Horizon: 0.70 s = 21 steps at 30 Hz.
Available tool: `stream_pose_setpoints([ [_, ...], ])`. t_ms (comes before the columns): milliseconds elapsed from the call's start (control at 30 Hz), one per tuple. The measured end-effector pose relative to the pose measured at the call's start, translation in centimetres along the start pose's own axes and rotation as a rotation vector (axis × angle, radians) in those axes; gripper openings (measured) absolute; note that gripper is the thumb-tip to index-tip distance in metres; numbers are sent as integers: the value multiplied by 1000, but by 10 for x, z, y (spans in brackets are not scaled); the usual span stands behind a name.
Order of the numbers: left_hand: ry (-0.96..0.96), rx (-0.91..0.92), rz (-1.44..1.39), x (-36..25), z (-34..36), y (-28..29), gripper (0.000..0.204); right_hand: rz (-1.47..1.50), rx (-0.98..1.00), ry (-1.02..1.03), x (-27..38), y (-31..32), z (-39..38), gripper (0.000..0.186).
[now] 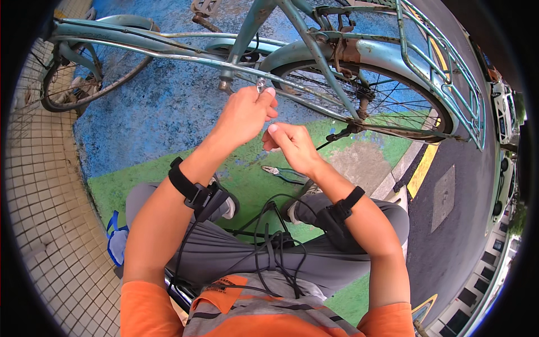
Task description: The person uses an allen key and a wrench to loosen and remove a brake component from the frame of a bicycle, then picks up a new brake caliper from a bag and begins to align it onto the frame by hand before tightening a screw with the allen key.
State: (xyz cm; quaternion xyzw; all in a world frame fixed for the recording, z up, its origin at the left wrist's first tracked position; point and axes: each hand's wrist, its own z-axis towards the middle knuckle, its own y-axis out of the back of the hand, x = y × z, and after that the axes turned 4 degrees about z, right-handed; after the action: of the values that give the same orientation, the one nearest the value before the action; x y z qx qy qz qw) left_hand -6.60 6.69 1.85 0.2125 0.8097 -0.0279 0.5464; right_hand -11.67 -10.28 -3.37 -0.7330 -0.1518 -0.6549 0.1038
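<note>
My left hand point(246, 117) is closed, with thumb and fingers pinched on a small shiny metal part point(260, 84), whose exact kind I cannot make out. It is close beside the lower frame tubes of a worn blue-green bicycle point(247, 42). Just below and to the right, my right hand point(293, 147) has its thumb pressed against curled fingers. Whatever those fingers may hold is hidden. Pliers point(285, 175) with dark green handles lie on the ground below my hands, their jaws pointing left.
The bicycle's rear wheel point(412, 92) and wire rack point(443, 70) extend to the right. White tiles point(50, 224) cover the left side. Black cables point(275, 247) hang across my lap and run to bands on both forearms. A road with parked cars point(501, 112) lies at far right.
</note>
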Motion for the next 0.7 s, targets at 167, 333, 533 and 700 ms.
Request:
stream_pose_setpoints([
  [167,-66,-242,565,-15,-17,21,38,-1056,326,-397,-138,35,-15,47],
  [333,-83,-291,729,-16,-38,21,37,-1402,686,-603,-215,7,-60,62],
  [533,-146,-284,753,-35,-47,21,35,-1628,480,-484,-286,-13,-79,36],
  [700,-127,-200,776,-31,-50,17,32,-1712,604,-504,-284,-8,-74,36],
])
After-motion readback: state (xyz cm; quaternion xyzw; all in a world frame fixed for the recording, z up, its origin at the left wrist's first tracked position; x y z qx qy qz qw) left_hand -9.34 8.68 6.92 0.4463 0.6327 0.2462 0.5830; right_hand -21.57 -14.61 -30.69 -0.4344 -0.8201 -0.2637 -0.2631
